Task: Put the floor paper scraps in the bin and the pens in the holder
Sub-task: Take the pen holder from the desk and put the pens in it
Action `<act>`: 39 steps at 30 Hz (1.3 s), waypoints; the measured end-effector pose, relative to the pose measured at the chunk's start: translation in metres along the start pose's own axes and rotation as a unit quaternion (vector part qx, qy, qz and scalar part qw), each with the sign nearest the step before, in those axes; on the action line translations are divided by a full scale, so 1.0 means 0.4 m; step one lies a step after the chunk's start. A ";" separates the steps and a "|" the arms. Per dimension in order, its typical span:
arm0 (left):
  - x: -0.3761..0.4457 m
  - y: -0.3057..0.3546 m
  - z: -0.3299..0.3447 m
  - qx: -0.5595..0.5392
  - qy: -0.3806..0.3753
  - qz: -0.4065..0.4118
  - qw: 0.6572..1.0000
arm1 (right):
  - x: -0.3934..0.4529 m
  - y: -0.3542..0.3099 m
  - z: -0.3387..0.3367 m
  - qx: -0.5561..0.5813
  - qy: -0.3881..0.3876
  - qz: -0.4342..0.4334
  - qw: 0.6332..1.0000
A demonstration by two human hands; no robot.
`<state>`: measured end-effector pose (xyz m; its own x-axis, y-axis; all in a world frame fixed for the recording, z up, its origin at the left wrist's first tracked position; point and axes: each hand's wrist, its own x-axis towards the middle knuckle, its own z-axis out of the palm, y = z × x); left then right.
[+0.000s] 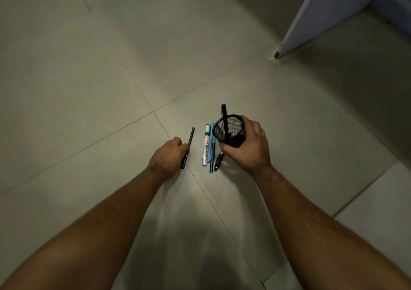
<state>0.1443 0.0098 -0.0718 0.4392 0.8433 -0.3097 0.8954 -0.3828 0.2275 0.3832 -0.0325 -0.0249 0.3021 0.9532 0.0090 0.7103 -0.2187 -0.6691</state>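
Note:
My right hand [249, 147] grips a black mesh pen holder [231, 129], tilted, with one black pen [224, 116] standing in it. My left hand [169, 154] pinches a black pen [191, 137] that lies on the floor tiles. Between the hands lie a white whiteboard marker with a green cap [205, 145], a blue pen [211, 149] beside it, and a short black pen [218, 162] partly hidden under my right hand. No paper scraps or bin are in view.
The floor [111, 67] is pale tile with dark grout lines. A blue-grey panel or door edge [322, 16] stands at the upper right, its corner touching the floor. A lighter tile [378, 212] lies at the lower right.

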 end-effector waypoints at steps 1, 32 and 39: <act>-0.005 -0.008 -0.002 0.034 -0.002 0.040 0.999 | 0.001 -0.008 0.008 0.002 0.001 -0.006 1.000; 0.160 0.268 -0.270 -0.555 0.191 -0.024 0.809 | 0.011 0.036 -0.016 0.053 0.059 0.102 0.992; 0.149 0.294 -0.182 -0.316 0.159 -0.005 0.935 | 0.013 0.041 -0.031 0.121 0.062 0.128 0.982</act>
<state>0.2704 0.0423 0.0037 0.2974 0.9535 -0.0480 0.6331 -0.1594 0.7574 0.4045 -0.0340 -0.0266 0.5365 0.8376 -0.1030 0.4329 -0.3780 -0.8184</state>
